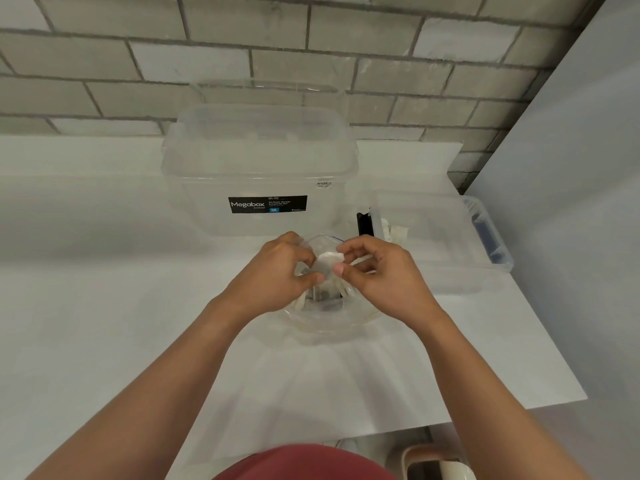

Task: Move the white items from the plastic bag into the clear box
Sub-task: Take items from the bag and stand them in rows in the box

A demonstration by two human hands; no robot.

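Observation:
A clear plastic bag point(329, 323) stands open on the white table in front of me, with several white items inside it. My left hand point(277, 271) grips the bag's left rim at the mouth. My right hand point(377, 271) pinches a small white item point(327, 261) between thumb and forefinger over the bag's opening. A low clear box point(446, 237) lies to the right with a few white items point(394, 232) in it. A tall clear Megabox container point(259, 174) stands just behind the bag.
The table's right edge point(540, 341) runs close past the low box. A grey brick wall point(311, 64) stands behind the table, and a pale panel point(571, 168) closes the right side. A black clip point(363, 223) sits on the low box's left end.

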